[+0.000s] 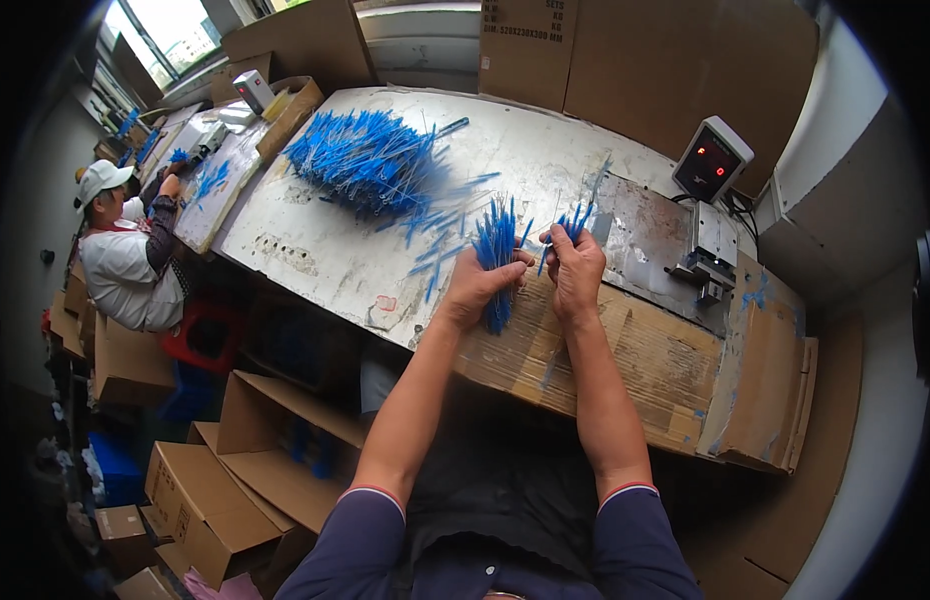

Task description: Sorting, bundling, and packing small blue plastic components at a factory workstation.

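Centrally, the left hand grips a bundle of blue sticks; the right hand pinches a few sticks, perhaps three. A blue pile lies upper left, a meter upper right, on the table.

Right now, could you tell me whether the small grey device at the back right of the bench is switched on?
On. The grey device shows red lit marks on its dark screen.
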### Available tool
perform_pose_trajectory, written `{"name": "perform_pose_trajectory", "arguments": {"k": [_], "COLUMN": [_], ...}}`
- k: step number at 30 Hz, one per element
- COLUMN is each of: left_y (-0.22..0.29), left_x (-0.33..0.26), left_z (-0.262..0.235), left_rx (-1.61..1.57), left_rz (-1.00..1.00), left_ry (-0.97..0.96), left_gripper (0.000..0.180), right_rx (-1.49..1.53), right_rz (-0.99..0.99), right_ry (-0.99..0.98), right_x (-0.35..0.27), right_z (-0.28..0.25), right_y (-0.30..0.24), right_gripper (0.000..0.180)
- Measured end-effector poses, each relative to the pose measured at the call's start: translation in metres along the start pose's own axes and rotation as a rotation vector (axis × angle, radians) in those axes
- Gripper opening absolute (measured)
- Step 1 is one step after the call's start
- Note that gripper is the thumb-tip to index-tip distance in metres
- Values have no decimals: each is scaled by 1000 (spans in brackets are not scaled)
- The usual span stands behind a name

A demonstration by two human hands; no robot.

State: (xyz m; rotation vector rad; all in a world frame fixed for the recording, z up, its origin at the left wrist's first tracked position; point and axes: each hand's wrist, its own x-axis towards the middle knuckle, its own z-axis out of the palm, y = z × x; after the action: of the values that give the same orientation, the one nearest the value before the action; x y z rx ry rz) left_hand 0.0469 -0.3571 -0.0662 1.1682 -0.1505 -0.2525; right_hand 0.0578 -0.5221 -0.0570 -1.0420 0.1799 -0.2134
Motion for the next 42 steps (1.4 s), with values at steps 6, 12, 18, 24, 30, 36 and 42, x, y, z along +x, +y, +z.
{"name": "perform_pose_trajectory", "arguments": {"k": [6,12,18,24,30,36,42], "left_y": [-4,-8,-12,-10,-11,-8,-21], "left_x": [-6,-1,3,4,2,-1,12], "left_z": [9,-5,-4,-11,-1,-7,-9], "left_rx": [-97,-203,-229,-269,-356,-465,-658], "left_rz": [60,127,142,151,204,191,124], "left_ry": [128,222,252,281,379,365,370], "left_gripper": [29,24,23,21,22,23,26], "right_rx": [65,-2,-406,-587,-514,189,37], "right_rz": [46,83,140,87,-12,-31,101], "right_ry": [-5,-150,-454,-557,-364,98,-176], "right_x": [-2,11,3,-9,-8,9,-11], "right_z": [-1,-23,-9,5,-2,-24,5], "right_y": [2,-2,3,0,11,-2,2], "right_gripper": [14,14,18,18,18,11,29]}}
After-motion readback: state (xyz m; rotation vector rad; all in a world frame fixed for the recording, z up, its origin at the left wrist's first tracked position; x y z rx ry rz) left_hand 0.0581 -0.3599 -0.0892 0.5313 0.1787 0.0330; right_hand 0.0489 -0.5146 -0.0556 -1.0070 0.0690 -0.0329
